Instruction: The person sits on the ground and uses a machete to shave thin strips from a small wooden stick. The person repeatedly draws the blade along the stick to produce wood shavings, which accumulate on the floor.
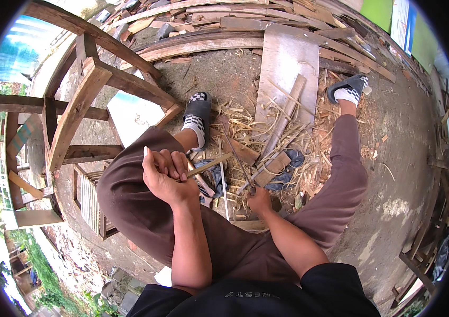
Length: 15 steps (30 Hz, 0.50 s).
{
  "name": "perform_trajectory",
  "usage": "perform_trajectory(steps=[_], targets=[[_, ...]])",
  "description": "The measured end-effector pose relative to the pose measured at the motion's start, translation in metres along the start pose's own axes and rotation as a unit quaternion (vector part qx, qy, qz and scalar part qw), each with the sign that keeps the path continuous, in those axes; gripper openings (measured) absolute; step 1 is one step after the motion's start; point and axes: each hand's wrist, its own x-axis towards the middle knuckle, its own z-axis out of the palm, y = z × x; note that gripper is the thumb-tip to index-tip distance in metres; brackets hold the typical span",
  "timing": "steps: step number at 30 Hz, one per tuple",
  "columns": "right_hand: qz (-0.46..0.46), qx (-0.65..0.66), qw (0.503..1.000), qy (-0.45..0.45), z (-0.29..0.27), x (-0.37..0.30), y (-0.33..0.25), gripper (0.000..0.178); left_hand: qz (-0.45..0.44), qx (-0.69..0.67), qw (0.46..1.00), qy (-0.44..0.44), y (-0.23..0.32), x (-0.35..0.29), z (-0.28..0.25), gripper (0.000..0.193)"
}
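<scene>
My left hand, raised over my left thigh, has its fingers curled around a thin strip of bamboo or wood. The strip's free end points right, toward the space between my legs. Lower and to the right, my right hand grips a knife, whose long, narrow dark blade slants up and to the left. The blade's tip lies close to the strip's end; whether they touch I cannot tell. My right palm hides the knife's handle. Beneath both hands lie pale curled shavings and a short wooden block.
A long wooden batten rests partly on a flat metal sheet beyond my feet. Wooden frames stand at the left, with a slatted piece beside my left knee. Stacked planks line the far side. Dark plastic lies among the shavings.
</scene>
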Motion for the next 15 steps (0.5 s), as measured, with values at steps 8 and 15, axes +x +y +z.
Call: perform_trajectory(steps=[8, 15], targets=[[0.18, 0.009, 0.982, -0.056, -0.001, 0.013, 0.009, 0.026, 0.0, -0.016, 1.0, -0.017, -0.001, 0.007, 0.0, 0.049], [0.095, 0.029, 0.994, -0.055, -0.005, 0.003, 0.002, 0.03, 0.012, -0.011, 0.999, -0.03, -0.008, 0.001, -0.003, 0.048]])
